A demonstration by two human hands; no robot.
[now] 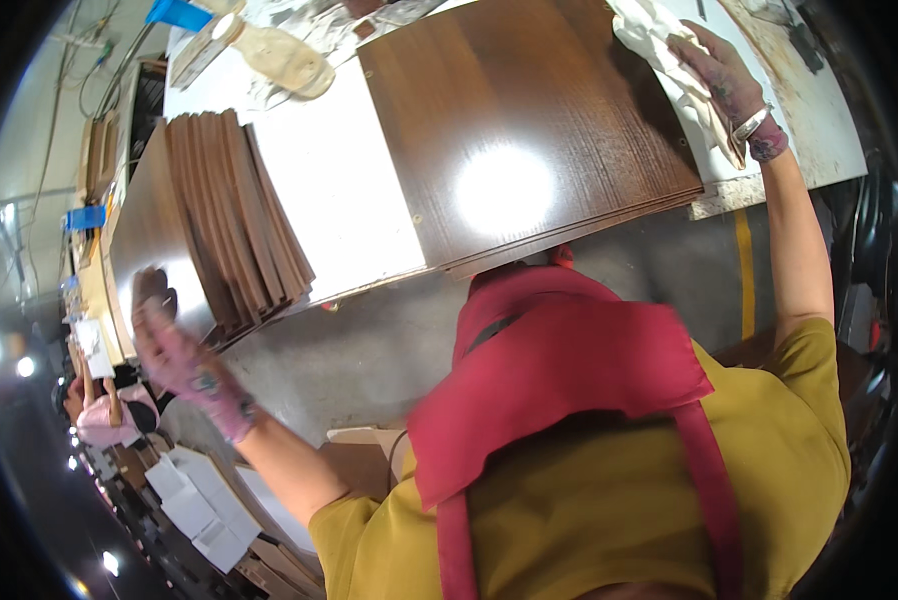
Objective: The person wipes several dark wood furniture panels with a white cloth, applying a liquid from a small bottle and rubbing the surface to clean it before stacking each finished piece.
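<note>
My right hand, in a thin pinkish glove, grips a crumpled white cloth at the right edge of a flat stack of dark brown wood panels. The top panel is glossy and reflects a bright round glare. My left hand, gloved the same way, has its fingers stretched out and slightly blurred. It is beside the near end of a second group of brown panels, which lean in a row on the left; I cannot tell whether it touches them.
A cloudy plastic bottle lies on the white tabletop. Blue containers are at the far left. Another person in pink works at the left. White boards lie low on the left, and a yellow line crosses the grey floor.
</note>
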